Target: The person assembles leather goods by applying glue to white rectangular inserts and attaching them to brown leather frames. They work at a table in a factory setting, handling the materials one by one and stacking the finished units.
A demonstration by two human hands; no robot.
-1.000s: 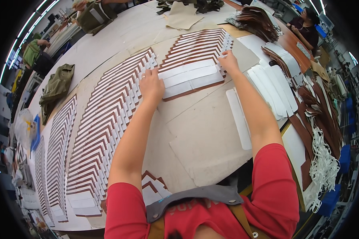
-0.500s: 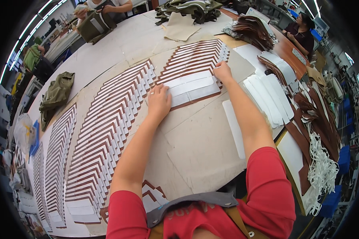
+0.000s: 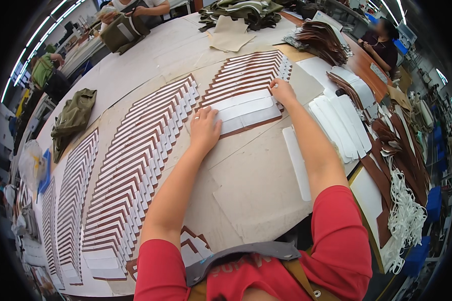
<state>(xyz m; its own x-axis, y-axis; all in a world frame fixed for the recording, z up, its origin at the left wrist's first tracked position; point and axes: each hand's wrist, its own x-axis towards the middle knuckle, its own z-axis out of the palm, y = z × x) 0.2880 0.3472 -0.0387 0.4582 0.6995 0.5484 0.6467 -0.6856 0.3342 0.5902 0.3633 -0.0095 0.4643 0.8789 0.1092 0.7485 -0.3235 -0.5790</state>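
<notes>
A white strip point(image 3: 245, 104) with rounded ends lies across the nearest brown-edged white panel point(image 3: 251, 119) of an overlapping row. My left hand point(image 3: 205, 129) rests on the left end of these pieces, palm down with its fingers laid out. At the other end, my right hand point(image 3: 283, 92) is closed, its thumb and fingertips pinched together by the strip's upper right corner. Whatever is between those fingertips, if anything, is too small to make out. Behind the strip, the row of brown-and-white panels point(image 3: 251, 70) runs away from me in overlapping steps.
Longer overlapping rows point(image 3: 140, 150) cover the table's left side. Loose white strips point(image 3: 336, 128) lie fanned at right, near brown strips point(image 3: 397, 145) and tangled white cord point(image 3: 406, 215). Olive fabric point(image 3: 74, 118) sits far left. Co-workers are beyond the table, one holding an olive bag point(image 3: 123, 32).
My hands stay almost where they were, with the right fingers slightly more curled at the strip's corner. The whole view has shifted a little.
</notes>
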